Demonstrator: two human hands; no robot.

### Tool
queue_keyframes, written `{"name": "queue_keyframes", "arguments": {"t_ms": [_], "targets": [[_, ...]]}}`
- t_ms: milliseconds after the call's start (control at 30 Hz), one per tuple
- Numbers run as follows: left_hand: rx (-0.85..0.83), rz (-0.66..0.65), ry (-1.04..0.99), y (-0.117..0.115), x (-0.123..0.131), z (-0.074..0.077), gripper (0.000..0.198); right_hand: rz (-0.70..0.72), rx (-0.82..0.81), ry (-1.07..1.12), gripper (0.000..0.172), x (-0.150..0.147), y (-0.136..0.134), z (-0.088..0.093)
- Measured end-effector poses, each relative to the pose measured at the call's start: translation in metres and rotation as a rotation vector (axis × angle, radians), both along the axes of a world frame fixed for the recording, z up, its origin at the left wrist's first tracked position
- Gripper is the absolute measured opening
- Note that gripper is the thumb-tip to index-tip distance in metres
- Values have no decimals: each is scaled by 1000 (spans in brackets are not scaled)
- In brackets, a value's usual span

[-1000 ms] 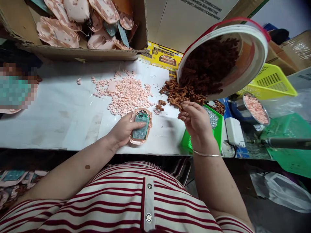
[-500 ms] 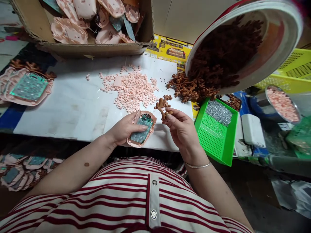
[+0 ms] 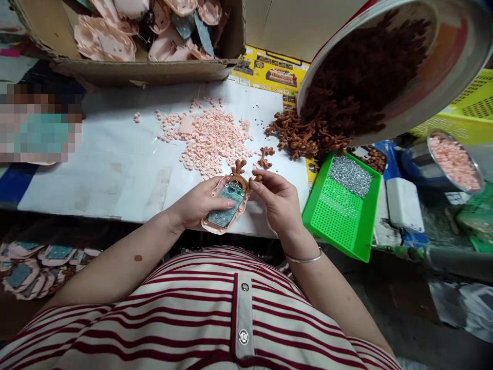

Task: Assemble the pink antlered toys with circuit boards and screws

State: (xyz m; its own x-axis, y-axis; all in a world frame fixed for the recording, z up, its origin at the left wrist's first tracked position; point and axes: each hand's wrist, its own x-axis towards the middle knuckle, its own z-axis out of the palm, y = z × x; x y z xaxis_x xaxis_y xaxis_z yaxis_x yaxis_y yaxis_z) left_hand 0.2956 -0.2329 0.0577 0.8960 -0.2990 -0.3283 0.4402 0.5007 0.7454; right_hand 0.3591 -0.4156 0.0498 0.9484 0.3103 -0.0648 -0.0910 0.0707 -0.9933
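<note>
Bright, even light from above fills the white table (image 3: 115, 154); the left hand (image 3: 194, 203) and right hand (image 3: 279, 200) cast only faint shadows. Below the near edge it is dim. The bowl (image 3: 450, 56) at far right bends and blurs; a pixelated patch lies left.

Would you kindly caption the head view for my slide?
The left hand holds a pink shell with a green board; the right hand holds a brown antler piece at its top.

a red-and-white striped shirt (image 3: 215, 313) with snap buttons, and a thin silver bangle (image 3: 304, 258) on the right wrist.
</note>
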Motion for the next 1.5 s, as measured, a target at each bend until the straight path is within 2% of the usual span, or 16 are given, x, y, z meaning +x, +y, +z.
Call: {"name": "queue_keyframes", "arguments": {"t_ms": [200,367,567,767,967,1067,1200,1300,1367,1433,1500], "targets": [[-50,-84,22,6,1,2,39,168,44,80,29,8,-5,0],[-34,-115,9,4,3,0,37,186,64,120,46,15,-6,8],[25,-159,-20,3,3,-2,35,299,67,148,24,17,8,17],[19,-189,20,5,4,0,39,302,107,158,23,16,5,14],[101,-175,26,3,3,1,42,321,-16,156,26,17,3,13],[149,-162,23,1,3,1,40,248,-139,-19,23,15,8,12],[222,-120,11,0,4,1,39,161,-358,-297,9,8,15,16],[212,-110,-6,1,4,1,39,137,-408,-376,9,4,17,21],[195,-131,-15,1,4,0,39,156,-324,-241,10,4,16,22],[196,-161,-18,0,3,0,41,211,-191,7,20,5,15,21],[194,-175,-27,-2,1,0,41,217,-92,151,28,6,14,19]]}}
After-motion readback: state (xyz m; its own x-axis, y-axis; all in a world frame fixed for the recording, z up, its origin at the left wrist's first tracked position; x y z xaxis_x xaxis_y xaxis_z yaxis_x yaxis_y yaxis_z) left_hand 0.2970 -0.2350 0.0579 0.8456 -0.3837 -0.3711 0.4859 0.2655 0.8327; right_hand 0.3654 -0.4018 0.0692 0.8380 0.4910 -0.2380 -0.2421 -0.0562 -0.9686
